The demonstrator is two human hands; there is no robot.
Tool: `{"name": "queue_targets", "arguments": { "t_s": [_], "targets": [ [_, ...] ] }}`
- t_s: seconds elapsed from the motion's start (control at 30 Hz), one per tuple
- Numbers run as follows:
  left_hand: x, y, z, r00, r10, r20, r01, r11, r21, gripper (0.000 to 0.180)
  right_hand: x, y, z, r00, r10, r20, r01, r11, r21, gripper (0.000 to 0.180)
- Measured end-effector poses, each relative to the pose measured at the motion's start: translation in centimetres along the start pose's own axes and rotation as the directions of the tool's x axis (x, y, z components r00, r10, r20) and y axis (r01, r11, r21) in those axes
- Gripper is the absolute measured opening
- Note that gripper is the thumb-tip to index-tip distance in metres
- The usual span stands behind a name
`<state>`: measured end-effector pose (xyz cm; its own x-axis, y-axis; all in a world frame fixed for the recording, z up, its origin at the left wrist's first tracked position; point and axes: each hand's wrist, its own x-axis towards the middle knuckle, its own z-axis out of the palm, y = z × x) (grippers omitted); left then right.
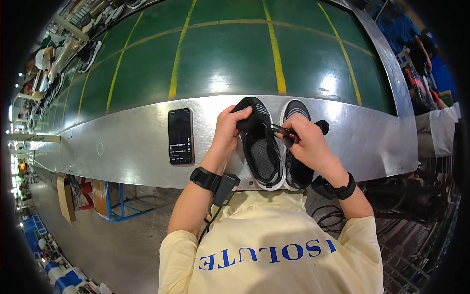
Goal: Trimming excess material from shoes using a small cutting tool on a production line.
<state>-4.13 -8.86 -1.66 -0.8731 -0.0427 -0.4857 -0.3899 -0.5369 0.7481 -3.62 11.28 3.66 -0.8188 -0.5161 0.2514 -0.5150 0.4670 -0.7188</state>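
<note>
Two black sneakers with white soles lie side by side on the metal ledge in front of me, toes pointing away. My left hand [228, 126] grips the black tongue of the left sneaker [263, 156], pinching it between thumb and fingers and folding it out to the left. That leaves the patterned insole in view. In my right hand [308, 139] is a pair of small scissors [276, 128] with dark reddish handles. Their thin tips reach the right edge of the left sneaker's opening. The right sneaker [297, 171] sits partly under my right hand, touching its neighbour.
A dark-screened phone [180, 136] lies on the ledge [122, 132], left of the shoes. Beyond runs a green conveyor belt [230, 54] with yellow lines, more shoes [90, 56] at its far left. Cabled devices are strapped to both my wrists. A person [443, 130] is at the right edge.
</note>
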Motion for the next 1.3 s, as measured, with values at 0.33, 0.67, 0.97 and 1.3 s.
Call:
{"name": "queue_targets", "arguments": {
  "t_s": [0.33,0.67,0.97,1.3],
  "targets": [
    [-0.7,2.0,0.6,0.999,0.026,0.034,-0.025,0.999,-0.04,0.019,0.0,-1.2,-1.1,0.967,0.251,-0.052,-0.226,0.929,0.293,0.022],
    [0.2,-1.9,3.0,0.927,0.366,0.081,-0.328,0.684,0.651,0.023,-4.4,-3.5,-5.8,0.979,0.171,-0.111,-0.188,0.967,-0.171,0.009],
    [-1.7,-1.6,1.1,0.862,0.397,0.315,-0.495,0.528,0.69,0.039,-8.1,9.8,-6.7,0.817,0.442,-0.371,-0.55,0.79,-0.271,0.018],
    [-1.0,1.1,3.1,0.741,0.205,0.639,-0.671,0.257,0.696,0.045,-8.0,0.0,-7.3,0.896,0.439,-0.075,-0.443,0.862,-0.247,0.039]
  ]
}}
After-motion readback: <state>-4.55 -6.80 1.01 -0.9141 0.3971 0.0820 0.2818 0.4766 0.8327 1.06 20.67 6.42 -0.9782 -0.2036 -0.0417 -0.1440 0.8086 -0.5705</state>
